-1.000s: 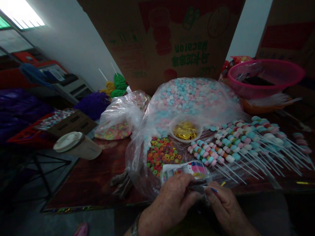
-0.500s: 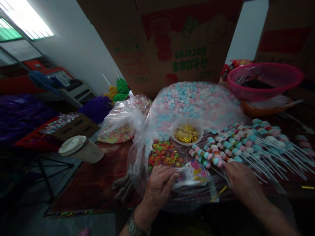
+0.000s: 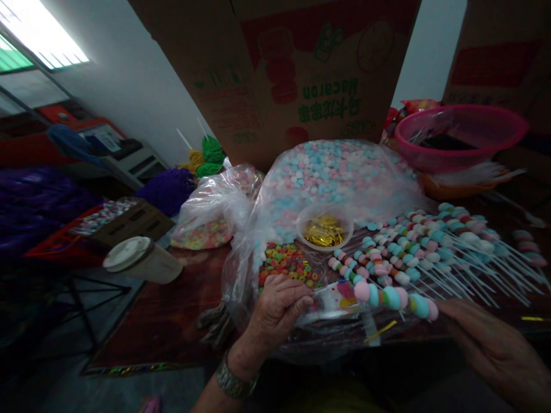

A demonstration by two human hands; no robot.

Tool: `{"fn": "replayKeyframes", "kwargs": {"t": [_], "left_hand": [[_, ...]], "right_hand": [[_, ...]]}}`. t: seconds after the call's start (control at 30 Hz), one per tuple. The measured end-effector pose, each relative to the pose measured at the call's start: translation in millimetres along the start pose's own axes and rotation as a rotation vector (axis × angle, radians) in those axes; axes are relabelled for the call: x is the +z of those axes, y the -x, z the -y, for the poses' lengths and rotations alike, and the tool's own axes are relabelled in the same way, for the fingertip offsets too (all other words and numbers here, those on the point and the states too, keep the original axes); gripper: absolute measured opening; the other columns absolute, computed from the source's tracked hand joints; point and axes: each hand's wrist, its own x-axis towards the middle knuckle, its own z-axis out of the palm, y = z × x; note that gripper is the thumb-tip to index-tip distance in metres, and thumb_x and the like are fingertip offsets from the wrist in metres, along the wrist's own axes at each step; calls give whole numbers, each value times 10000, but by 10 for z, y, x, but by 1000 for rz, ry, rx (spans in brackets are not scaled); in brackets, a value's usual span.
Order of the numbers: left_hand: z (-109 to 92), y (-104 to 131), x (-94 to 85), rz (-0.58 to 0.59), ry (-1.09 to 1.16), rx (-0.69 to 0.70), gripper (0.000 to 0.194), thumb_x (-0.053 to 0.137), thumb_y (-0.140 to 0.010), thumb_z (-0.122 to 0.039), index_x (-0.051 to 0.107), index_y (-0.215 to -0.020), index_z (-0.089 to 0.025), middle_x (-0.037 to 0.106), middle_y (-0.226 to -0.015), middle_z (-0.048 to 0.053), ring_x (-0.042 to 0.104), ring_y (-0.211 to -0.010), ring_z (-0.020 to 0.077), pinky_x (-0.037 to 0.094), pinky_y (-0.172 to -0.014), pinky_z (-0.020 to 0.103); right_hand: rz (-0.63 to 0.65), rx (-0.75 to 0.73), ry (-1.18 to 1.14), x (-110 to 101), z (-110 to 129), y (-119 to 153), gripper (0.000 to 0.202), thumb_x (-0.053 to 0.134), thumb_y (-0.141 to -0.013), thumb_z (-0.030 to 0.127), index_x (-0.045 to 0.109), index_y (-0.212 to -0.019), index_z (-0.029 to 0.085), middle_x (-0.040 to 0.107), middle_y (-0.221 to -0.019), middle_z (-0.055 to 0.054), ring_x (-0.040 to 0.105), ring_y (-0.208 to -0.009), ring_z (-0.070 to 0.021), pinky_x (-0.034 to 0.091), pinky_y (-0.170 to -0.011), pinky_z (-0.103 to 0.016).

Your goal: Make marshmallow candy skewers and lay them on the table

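Observation:
My left hand [image 3: 282, 304] pinches the edge of a printed clear wrapper [image 3: 338, 299] beside the orange, red and green ring beads [image 3: 286, 264]. My right hand [image 3: 486, 338] has its fingers closed at the right end of a pink, blue and white candy skewer [image 3: 396, 298]; its grip is partly hidden. That skewer lies level, its left end close to the wrapper. Behind it, finished candy skewers [image 3: 430, 244] lie in a row with white sticks pointing to the front right. A round tub of gold ties [image 3: 325, 230] stands between the beads and a big bag of marshmallows [image 3: 336, 172].
A white lidded cup [image 3: 144, 259] leans at the left of the table. Behind it are a tied bag of rings [image 3: 202, 229] and a box. A pink basket [image 3: 460, 137] stands at the back right, and a large cardboard box [image 3: 279, 74] rises behind.
My right hand has moved right and toward me, from the row of skewers, bringing one skewer over to the wrapper. My left hand has barely moved.

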Motion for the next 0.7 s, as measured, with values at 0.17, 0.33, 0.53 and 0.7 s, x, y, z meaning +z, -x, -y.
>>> {"fn": "replayKeyframes", "kwargs": {"t": [0.17, 0.33, 0.53, 0.7], "left_hand": [[0, 29, 2, 27, 21, -4, 235, 449, -919, -309, 658, -875, -211, 693, -817, 16, 583, -758, 155, 366, -755, 323], [-9, 9, 6, 9, 11, -12, 217, 462, -919, -292, 643, -846, -199, 683, -790, 5, 560, -718, 146, 346, -738, 315], [17, 28, -7, 74, 48, -22, 251, 440, -927, -307, 644, -829, -197, 671, -754, 4, 546, -716, 151, 340, -735, 315], [-1, 33, 8, 72, 67, -58, 257, 444, -919, -301, 634, -791, -185, 660, -733, 10, 543, -710, 152, 357, -734, 305]], "right_hand": [[29, -28, 17, -27, -30, -20, 194, 462, -871, 205, 594, -1009, 237, 693, -831, -39, 652, -732, -173, 496, -648, -264], [112, -105, 34, -61, -32, -50, 248, 434, -841, 97, 585, -1002, 212, 689, -847, -28, 640, -749, -160, 474, -667, -260], [132, -21, 57, -120, -130, 25, 259, 426, -850, 122, 579, -1038, 212, 677, -895, -42, 629, -803, -185, 462, -707, -292], [75, -19, 63, -91, -66, 25, 237, 430, -858, 126, 572, -1028, 210, 672, -870, -41, 622, -785, -182, 455, -709, -291]]}}
